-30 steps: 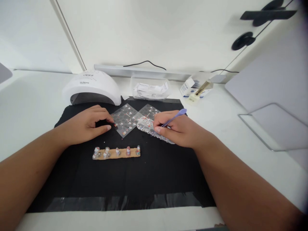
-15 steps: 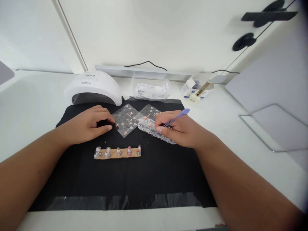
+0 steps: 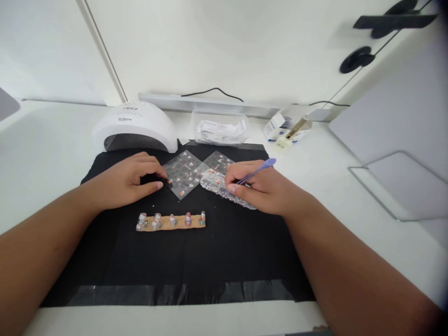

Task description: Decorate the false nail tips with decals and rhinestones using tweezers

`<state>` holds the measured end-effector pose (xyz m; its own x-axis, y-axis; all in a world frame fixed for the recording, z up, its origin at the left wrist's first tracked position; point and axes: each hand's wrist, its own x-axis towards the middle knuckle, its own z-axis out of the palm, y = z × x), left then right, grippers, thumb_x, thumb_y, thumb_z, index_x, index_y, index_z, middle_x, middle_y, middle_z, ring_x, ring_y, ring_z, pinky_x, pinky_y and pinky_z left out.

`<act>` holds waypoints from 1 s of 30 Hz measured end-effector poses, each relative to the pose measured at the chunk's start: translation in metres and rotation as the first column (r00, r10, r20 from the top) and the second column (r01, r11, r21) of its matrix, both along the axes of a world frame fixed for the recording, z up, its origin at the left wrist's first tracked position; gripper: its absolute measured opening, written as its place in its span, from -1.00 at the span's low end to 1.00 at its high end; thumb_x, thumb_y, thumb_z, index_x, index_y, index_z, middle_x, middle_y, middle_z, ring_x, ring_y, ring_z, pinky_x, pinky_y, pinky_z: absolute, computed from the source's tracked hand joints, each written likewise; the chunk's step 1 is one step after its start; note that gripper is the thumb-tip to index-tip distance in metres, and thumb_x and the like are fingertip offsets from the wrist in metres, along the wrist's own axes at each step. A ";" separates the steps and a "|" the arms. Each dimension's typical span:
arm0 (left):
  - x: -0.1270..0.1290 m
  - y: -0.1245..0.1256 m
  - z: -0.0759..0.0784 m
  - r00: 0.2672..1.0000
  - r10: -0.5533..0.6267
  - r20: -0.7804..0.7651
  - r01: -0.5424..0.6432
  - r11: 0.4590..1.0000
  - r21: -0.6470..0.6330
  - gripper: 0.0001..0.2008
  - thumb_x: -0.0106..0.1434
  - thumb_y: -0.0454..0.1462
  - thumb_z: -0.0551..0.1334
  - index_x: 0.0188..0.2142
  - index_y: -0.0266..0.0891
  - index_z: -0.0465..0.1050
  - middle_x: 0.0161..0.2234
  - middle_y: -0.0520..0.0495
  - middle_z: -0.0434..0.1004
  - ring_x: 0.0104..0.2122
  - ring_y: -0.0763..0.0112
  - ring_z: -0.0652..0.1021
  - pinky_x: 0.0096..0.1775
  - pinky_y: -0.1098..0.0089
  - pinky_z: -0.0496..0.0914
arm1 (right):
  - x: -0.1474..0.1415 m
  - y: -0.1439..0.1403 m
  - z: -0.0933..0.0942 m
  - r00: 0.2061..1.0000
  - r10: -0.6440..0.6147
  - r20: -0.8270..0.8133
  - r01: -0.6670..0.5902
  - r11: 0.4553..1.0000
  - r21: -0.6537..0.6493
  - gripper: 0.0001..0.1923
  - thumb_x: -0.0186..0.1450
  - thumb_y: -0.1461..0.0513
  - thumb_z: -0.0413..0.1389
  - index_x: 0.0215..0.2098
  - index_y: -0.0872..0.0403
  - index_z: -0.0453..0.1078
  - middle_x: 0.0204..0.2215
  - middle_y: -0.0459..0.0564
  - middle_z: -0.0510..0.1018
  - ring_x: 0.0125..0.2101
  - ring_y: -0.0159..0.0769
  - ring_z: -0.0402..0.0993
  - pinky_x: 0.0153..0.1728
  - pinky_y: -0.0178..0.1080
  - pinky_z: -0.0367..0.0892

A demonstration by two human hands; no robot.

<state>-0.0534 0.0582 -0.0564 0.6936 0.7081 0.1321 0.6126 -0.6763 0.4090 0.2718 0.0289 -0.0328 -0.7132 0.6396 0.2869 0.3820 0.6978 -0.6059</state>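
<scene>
My right hand [image 3: 257, 184] is closed on purple tweezers [image 3: 257, 170], whose broad end points up and right. Its fingers are over a clear case [image 3: 215, 183] of small sparkling decorations, hiding part of the case and the tweezer tips. My left hand [image 3: 138, 179] lies at the left corner of a clear sticker sheet [image 3: 184, 175], thumb and forefinger apart with nothing held between them. A second sticker sheet [image 3: 219, 161] is partly covered by the case. In front, a tan strip [image 3: 180, 221] bears several decorated false nails [image 3: 157, 220].
A white nail lamp [image 3: 136, 123] stands at the back left. Behind the mat [image 3: 175, 261] are a clear box of white packets [image 3: 220, 130], a small white carton [image 3: 276, 126] and a gold-capped bottle [image 3: 292, 133]. A metal-framed stand [image 3: 378, 186] is at the right.
Both hands stay in nearly the same place, the right still on the tweezers over the case. The camera view has shifted very slightly.
</scene>
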 end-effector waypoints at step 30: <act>-0.001 0.000 0.000 1.000 -0.008 -0.009 0.008 1.000 -0.001 -0.76 0.37 -0.11 0.16 -0.13 -0.16 0.51 -0.19 -0.07 0.54 -0.10 0.19 0.46 -0.07 0.22 0.36 | 0.000 0.000 -0.001 1.000 0.000 -0.008 0.000 1.000 0.005 -0.77 0.40 0.26 0.03 -0.44 0.09 0.29 -0.52 -0.11 0.38 -0.47 -0.38 0.29 -0.37 -0.28 0.19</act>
